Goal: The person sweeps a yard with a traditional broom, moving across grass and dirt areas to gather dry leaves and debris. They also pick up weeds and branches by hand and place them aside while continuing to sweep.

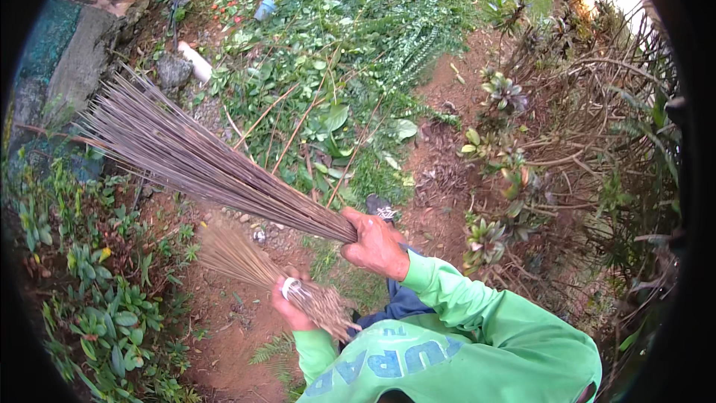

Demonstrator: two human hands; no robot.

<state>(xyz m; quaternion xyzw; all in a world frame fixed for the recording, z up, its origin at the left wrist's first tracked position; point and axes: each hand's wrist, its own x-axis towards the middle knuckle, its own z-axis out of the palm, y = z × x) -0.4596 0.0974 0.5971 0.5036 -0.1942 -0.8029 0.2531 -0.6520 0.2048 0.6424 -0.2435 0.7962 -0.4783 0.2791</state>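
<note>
My right hand (377, 246) is closed around the narrow end of a dark brown stick broom (224, 160). Its long stiff bristles fan out toward the far left. Lower and nearer to me, my left hand (289, 310) grips a smaller, tan stick broom (242, 255) beside a white band (291, 288) wrapped round it. The short cut ends of this tan bundle point toward my body, its thin bristles toward the left. The dark broom passes above the tan one. Some fingers of my left hand are hidden behind the bundle.
Cut leaves and branches (328, 97) lie heaped ahead on reddish soil, with a blue container (265, 9) among them. A white pipe (195, 62) lies beside a rock (174, 72). Leafy plants (112, 321) grow at left; tangled shrubs (582, 157) stand at right. My shoe (380, 207) shows below.
</note>
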